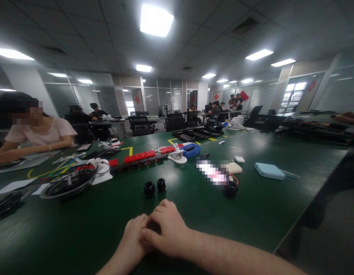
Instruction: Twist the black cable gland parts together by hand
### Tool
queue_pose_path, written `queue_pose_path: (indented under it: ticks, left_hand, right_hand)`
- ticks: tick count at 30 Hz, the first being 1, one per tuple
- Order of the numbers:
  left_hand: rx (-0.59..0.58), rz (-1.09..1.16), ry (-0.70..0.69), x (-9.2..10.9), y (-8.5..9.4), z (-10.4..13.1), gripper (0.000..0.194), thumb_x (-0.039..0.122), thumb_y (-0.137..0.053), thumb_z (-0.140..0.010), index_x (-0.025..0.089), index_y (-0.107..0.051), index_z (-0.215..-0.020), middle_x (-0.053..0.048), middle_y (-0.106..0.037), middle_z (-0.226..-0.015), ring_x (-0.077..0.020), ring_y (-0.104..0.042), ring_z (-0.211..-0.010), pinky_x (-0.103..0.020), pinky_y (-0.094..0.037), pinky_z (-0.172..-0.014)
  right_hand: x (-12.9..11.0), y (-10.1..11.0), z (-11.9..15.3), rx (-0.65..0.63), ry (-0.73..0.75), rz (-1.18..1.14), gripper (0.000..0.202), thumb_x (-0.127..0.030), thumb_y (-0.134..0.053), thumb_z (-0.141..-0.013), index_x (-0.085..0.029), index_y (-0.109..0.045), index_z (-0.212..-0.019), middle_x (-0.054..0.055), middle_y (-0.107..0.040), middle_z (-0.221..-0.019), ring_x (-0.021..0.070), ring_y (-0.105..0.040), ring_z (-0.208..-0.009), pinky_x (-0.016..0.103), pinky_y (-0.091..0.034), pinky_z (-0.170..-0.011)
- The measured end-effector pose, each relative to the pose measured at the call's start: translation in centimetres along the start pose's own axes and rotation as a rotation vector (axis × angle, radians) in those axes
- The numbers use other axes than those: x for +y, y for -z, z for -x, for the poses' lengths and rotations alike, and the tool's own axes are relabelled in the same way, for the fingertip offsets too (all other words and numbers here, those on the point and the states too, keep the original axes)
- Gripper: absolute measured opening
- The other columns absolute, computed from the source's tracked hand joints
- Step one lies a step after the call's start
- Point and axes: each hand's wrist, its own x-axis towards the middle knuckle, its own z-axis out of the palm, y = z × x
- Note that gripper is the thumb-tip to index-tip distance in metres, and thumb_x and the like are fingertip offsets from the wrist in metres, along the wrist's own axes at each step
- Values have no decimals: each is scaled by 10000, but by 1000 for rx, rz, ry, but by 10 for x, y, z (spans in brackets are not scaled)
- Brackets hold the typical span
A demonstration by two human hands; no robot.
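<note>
From the round metal bowl [58,194] at left, we come to our left hand [134,233], fingers close together, grip unclear, then two glossy black cylindrical parts [149,189] on the smooth green tabletop [88,229]. Our right hand [171,229] seems to clasp a mostly hidden dark piece [155,226] between both palms, fingers curled; this looks like two-handed handling, calling for a steady hold.

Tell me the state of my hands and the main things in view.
Right hand: curled over a dark object, mostly hidden
Left hand: against the right hand
Nearer black part: unheld
Farther black part: unheld
Blue tray: holding dark items
Metal bowl: holding black cable
Screen: lit
Ceiling light: on
</note>
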Motion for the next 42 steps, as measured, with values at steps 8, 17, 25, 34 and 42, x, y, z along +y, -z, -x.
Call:
queue_pose_path:
  ticks: [8,17,25,34,42]
  left_hand:
    - [-3,-5,-6,-8,-5,-4,112,278,-509,-667,190,-546,-726,5,-557,-806,-158,-505,-762,-266,-370,-705]
    - [18,1,41,-2,-4,-3,125,279,-478,-710,190,-552,-757,-7,-564,-838,-158,-507,-823,-269,-357,-774]
    - [33,32,-11,-4,-4,1,160,262,-473,-711,198,-581,-811,-14,-568,-863,-165,-501,-838,-288,-354,-794]
    - [22,41,0,-2,-1,3,176,223,-426,-714,200,-587,-780,-14,-563,-840,-162,-500,-800,-283,-365,-752]
    - [61,52,-8,3,2,5,152,222,-440,-683,191,-576,-742,-13,-551,-796,-167,-494,-768,-286,-369,-726]
  right_hand:
    - [-2,-3,2,48,135,54,241,-413,-593,-700,-175,-581,-734,2,-571,-700,162,-411,-782,289,-294,-713]
    - [-1,-7,4,45,241,83,275,-452,-568,-695,-180,-577,-739,7,-569,-706,165,-419,-786,310,-290,-764]
    - [-5,-9,11,57,245,55,254,-425,-587,-668,-189,-543,-748,-1,-581,-731,170,-439,-835,336,-244,-892]
    - [-8,-8,23,55,207,64,147,-347,-535,-716,-202,-551,-727,8,-623,-800,187,-441,-974,411,8,-1020]
    - [-8,-6,25,81,198,65,104,-297,-539,-708,-197,-566,-708,7,-626,-749,181,-443,-970,407,25,-1021]
